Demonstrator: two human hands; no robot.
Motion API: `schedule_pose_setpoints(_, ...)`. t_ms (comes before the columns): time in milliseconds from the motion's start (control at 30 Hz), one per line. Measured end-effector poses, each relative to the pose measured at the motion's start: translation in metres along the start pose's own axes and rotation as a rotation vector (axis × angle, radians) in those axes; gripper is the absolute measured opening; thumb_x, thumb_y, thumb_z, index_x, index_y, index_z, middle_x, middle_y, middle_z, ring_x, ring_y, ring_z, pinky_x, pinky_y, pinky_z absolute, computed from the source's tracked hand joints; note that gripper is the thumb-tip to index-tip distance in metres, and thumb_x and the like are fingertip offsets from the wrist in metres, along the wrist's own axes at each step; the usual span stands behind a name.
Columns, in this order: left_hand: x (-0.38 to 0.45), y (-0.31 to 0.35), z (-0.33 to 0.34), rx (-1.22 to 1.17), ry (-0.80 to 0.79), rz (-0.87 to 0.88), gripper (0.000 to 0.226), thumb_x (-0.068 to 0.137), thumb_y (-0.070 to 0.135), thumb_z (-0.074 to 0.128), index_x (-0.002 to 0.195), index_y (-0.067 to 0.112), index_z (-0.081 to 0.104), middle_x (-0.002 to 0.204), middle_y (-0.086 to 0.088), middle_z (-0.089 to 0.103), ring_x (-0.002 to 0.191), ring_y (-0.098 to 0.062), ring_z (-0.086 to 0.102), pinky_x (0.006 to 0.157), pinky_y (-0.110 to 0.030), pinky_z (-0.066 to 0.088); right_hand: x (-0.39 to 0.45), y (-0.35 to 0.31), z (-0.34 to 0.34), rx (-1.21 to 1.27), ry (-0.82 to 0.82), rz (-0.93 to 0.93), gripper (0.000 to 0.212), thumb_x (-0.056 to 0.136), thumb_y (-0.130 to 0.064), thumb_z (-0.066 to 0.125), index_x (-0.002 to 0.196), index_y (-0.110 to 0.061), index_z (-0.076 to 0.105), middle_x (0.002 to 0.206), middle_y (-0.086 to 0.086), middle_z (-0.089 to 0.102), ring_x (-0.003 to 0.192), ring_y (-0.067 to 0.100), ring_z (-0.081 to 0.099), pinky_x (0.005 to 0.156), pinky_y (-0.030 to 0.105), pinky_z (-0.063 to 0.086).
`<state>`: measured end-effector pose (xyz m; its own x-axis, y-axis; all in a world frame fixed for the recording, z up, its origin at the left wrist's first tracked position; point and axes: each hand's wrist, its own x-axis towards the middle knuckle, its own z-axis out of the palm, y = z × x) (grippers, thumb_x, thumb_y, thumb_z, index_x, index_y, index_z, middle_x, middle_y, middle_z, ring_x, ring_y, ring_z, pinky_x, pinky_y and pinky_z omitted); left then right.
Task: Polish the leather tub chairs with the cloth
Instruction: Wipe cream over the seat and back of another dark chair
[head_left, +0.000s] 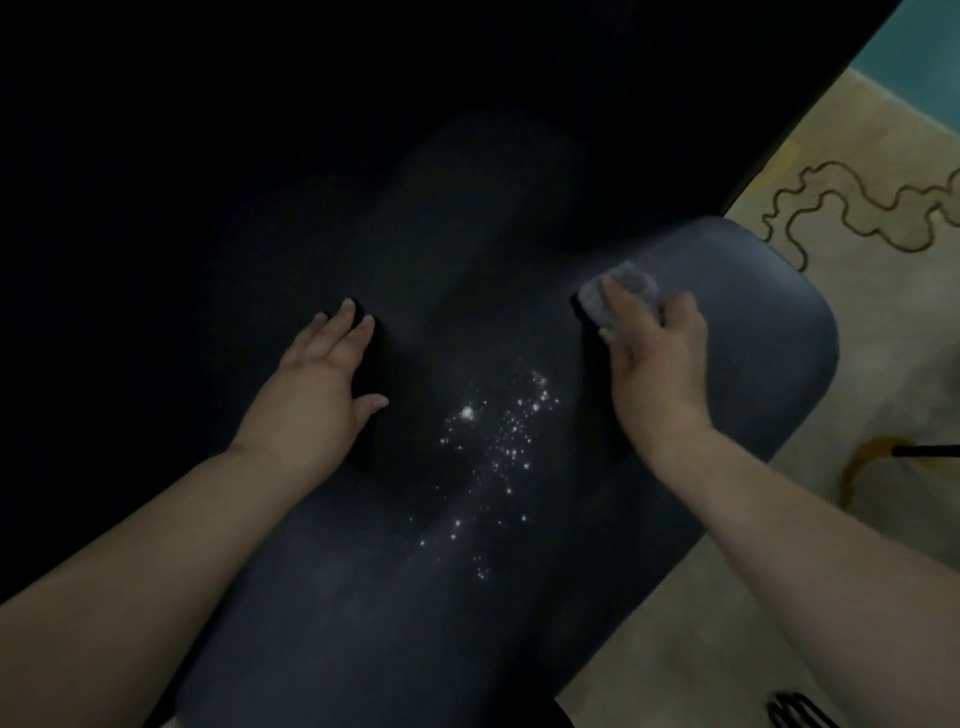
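A dark leather tub chair (753, 322) fills most of the view, its rounded padded top running from lower left to upper right. White droplets (498, 447) are speckled across the leather between my hands. My right hand (654, 358) presses a small grey cloth (618, 293) against the chair's upper right part, fingers closed over it. My left hand (322, 384) lies flat on the leather to the left of the droplets, fingers spread and holding nothing. The chair's far side is lost in darkness.
A beige carpet (857, 171) with a dark wavy line pattern lies to the right of the chair. A thin black rod (924, 451) juts in from the right edge. Some black object (795, 712) shows at the bottom right.
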<state>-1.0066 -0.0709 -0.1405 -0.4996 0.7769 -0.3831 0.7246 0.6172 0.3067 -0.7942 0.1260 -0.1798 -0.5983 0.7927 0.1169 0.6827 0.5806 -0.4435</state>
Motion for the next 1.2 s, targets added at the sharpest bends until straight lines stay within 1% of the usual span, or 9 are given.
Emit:
schedule_pose_setpoints(100, -0.011, -0.002, 0.005, -0.016, 0.016, 0.006, 0.075, 0.091, 0.024, 0.062, 0.152, 0.016, 0.019, 0.16, -0.001, 0.007, 0.147, -0.019, 0.006, 0.113, -0.02, -0.001, -0.036, -0.042, 0.009, 0.132, -0.116, -0.137, 0.044, 0.084, -0.006, 0.064, 0.126, -0.021, 0.062, 0.101, 0.021, 0.052, 0.089, 0.039, 0.05, 0.078, 0.049, 0.047)
schedule_pose_setpoints(200, -0.024, -0.006, 0.01, -0.02, 0.026, -0.008, 0.073, 0.092, 0.022, 0.061, 0.152, 0.018, 0.02, 0.161, -0.002, 0.006, 0.147, -0.021, 0.005, 0.114, -0.022, 0.0, -0.037, -0.04, 0.006, 0.088, -0.225, -0.353, 0.039, 0.088, -0.014, 0.06, 0.126, -0.025, 0.061, 0.104, 0.02, 0.052, 0.091, 0.038, 0.05, 0.081, 0.046, 0.047)
schedule_pose_setpoints(300, -0.037, -0.014, 0.015, -0.014, 0.035, -0.039, 0.072, 0.092, 0.021, 0.06, 0.152, 0.021, 0.019, 0.161, -0.001, 0.004, 0.147, -0.022, 0.005, 0.113, -0.022, 0.0, -0.005, -0.007, 0.001, -0.055, 0.001, -0.181, 0.03, 0.091, -0.025, 0.055, 0.121, -0.027, 0.06, 0.117, 0.018, 0.049, 0.105, 0.035, 0.049, 0.095, 0.049, 0.042)
schedule_pose_setpoints(400, -0.05, -0.022, 0.021, -0.014, 0.041, -0.066, 0.07, 0.093, 0.021, 0.058, 0.152, 0.022, 0.02, 0.161, -0.001, 0.004, 0.147, -0.022, 0.004, 0.115, -0.027, 0.005, -0.011, -0.014, 0.006, -0.02, 0.029, -0.042, 0.043, 0.093, -0.016, 0.054, 0.135, -0.025, 0.051, 0.118, 0.018, 0.044, 0.105, 0.038, 0.042, 0.096, 0.044, 0.039)
schedule_pose_setpoints(767, -0.071, -0.023, 0.033, -0.026, 0.006, -0.069, 0.07, 0.094, 0.021, 0.056, 0.152, 0.02, 0.018, 0.161, -0.003, 0.004, 0.147, -0.023, 0.004, 0.118, -0.045, 0.018, -0.121, -0.093, 0.022, 0.214, -0.295, -0.344, 0.044, 0.086, -0.01, 0.063, 0.127, -0.026, 0.06, 0.104, 0.015, 0.054, 0.087, 0.032, 0.049, 0.076, 0.045, 0.048)
schedule_pose_setpoints(833, -0.076, -0.026, 0.035, -0.019, 0.003, -0.055, 0.069, 0.093, 0.02, 0.056, 0.152, 0.019, 0.019, 0.161, -0.003, 0.005, 0.147, -0.024, 0.005, 0.118, -0.045, 0.018, -0.112, -0.092, 0.022, 0.206, -0.24, -0.321, 0.041, 0.086, -0.012, 0.063, 0.124, -0.026, 0.062, 0.102, 0.016, 0.052, 0.087, 0.033, 0.05, 0.077, 0.047, 0.049)
schedule_pose_setpoints(933, -0.083, -0.031, 0.037, -0.023, 0.005, -0.057, 0.069, 0.093, 0.019, 0.057, 0.152, 0.02, 0.02, 0.161, -0.002, 0.005, 0.147, -0.023, 0.005, 0.119, -0.044, 0.016, -0.075, -0.062, 0.017, 0.149, 0.006, -0.101, 0.029, 0.085, -0.031, 0.059, 0.112, -0.031, 0.067, 0.106, 0.019, 0.051, 0.095, 0.036, 0.052, 0.085, 0.052, 0.047)
schedule_pose_setpoints(1033, -0.089, -0.037, 0.038, -0.033, 0.005, -0.06, 0.071, 0.092, 0.019, 0.058, 0.152, 0.022, 0.02, 0.161, -0.001, 0.004, 0.148, -0.023, 0.004, 0.119, -0.043, 0.014, -0.074, -0.048, 0.011, 0.072, 0.004, 0.015, 0.039, 0.091, -0.016, 0.055, 0.13, -0.022, 0.058, 0.11, 0.02, 0.048, 0.096, 0.036, 0.047, 0.086, 0.049, 0.045)
schedule_pose_setpoints(1200, -0.1, -0.042, 0.036, -0.056, -0.01, -0.104, 0.068, 0.094, 0.021, 0.055, 0.152, 0.025, 0.018, 0.161, -0.001, -0.001, 0.148, -0.022, 0.0, 0.12, -0.041, 0.011, -0.13, -0.088, 0.025, 0.136, -0.025, 0.103, 0.045, 0.091, -0.007, 0.055, 0.132, -0.023, 0.056, 0.115, 0.019, 0.049, 0.097, 0.034, 0.045, 0.087, 0.049, 0.044)
